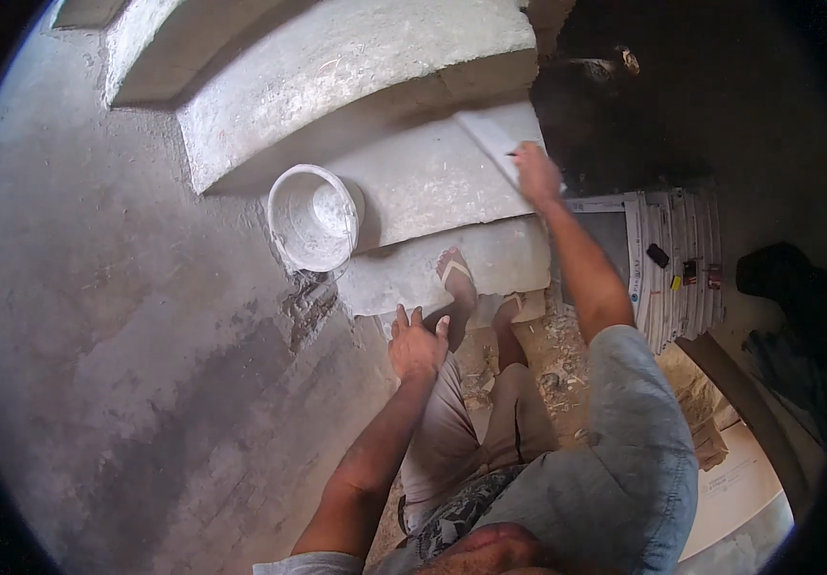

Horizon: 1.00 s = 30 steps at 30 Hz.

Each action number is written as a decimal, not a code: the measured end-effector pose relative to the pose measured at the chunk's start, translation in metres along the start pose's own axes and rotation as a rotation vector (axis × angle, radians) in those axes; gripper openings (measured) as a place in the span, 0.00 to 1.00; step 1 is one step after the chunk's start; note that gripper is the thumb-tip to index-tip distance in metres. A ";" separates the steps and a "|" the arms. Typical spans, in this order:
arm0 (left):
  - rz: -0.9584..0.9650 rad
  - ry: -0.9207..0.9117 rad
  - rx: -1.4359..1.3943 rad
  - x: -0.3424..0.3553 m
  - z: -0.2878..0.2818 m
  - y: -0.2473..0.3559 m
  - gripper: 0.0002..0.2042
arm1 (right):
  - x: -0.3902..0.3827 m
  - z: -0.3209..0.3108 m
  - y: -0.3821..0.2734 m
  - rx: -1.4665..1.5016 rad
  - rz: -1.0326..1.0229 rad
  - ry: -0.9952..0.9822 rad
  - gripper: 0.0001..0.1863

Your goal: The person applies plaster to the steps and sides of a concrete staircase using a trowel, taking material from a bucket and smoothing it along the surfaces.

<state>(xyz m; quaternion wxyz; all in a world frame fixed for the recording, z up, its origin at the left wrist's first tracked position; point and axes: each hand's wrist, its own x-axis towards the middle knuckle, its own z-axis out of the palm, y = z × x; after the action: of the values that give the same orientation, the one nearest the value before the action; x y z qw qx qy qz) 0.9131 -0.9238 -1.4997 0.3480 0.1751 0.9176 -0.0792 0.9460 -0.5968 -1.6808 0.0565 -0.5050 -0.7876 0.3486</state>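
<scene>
My right hand (536, 176) is closed around the handle of a plastering trowel (492, 134), whose long pale blade is blurred. The blade lies over the tread of a concrete step (423, 192), close to its right edge; whether it touches the surface I cannot tell. With fingers spread, my left hand (417, 347) appears over my bent leg and holds nothing. Ahead and to its left, a white bucket (363, 206) with a wire handle stands at the step's left end. Whitish residue coats its inside.
Higher concrete steps (356, 57) climb toward the upper left beside a grey wall (116, 259). My sandalled foot (458, 273) rests on the lowest step. A stack of boxed tiles (677, 264) stands at right, carrying small dark objects. Rubble (557, 369) litters the ground by my legs.
</scene>
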 end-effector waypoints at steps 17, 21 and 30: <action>0.015 -0.033 -0.001 -0.007 0.008 0.004 0.31 | -0.037 0.073 -0.066 0.020 -0.215 -0.245 0.10; -0.002 -0.044 -0.007 -0.011 0.008 -0.001 0.31 | -0.012 0.032 0.010 0.130 -0.063 0.038 0.14; -0.043 -0.018 -0.039 -0.015 0.013 -0.017 0.30 | -0.055 -0.012 0.006 0.198 -0.263 0.086 0.16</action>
<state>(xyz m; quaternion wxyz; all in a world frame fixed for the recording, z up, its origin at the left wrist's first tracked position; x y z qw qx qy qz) 0.9248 -0.9472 -1.4985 0.3577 0.1480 0.9194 -0.0701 0.9826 -0.6354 -1.6612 0.1846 -0.4040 -0.8054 0.3924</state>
